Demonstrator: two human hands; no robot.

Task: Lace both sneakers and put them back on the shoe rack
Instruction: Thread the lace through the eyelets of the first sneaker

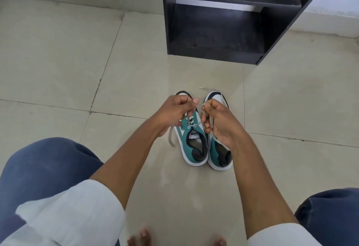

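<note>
Two teal, white and black sneakers stand side by side on the tiled floor, toes pointing away from me. Over the left sneaker my left hand pinches one end of its white lace. My right hand grips the other end of the same lace and covers the middle of the right sneaker. The lace runs through the upper eyelets of the left sneaker, and a loose tail hangs off its left side. Another white lace tip lies on the floor beyond the right sneaker's toe.
A black shoe rack with open shelves stands against the white wall just beyond the sneakers. My knees in blue jeans frame the lower corners, and my bare toes show at the bottom edge.
</note>
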